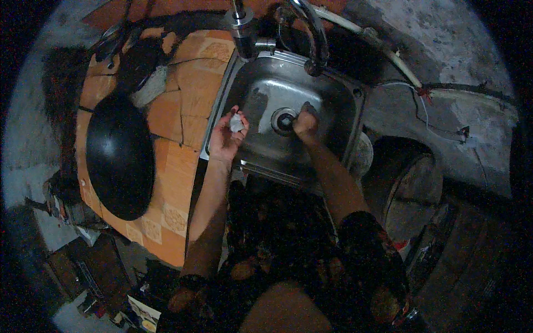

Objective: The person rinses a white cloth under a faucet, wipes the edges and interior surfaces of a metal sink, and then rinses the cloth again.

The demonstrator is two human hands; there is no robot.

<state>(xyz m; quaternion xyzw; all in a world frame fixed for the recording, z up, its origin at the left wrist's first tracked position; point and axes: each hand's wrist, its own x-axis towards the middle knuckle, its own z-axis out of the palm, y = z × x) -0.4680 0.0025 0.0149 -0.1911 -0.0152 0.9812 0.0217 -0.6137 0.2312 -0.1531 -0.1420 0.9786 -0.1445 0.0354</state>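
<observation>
My left hand (226, 139) is turned palm up over the left rim of a metal sink (260, 145). Its curled fingers hold a small white lump (237, 122); the dim light hides exactly what it is. My right hand (305, 123) is closed above the sink floor, just right of the round drain (284, 121). A greyish shape shows at its far side, too dark to name. At the sink's far edge, a curved metal faucet (321, 50) reaches over the basin.
Left of the sink, an orange tiled counter (172, 150) carries a large black domed pan (119, 158) and a pale crumpled cloth (152, 87). A dark metal cylinder (240, 33) stands behind the sink. To the right is a big dark round container (413, 186), and a pale pipe (383, 47) runs along the wall.
</observation>
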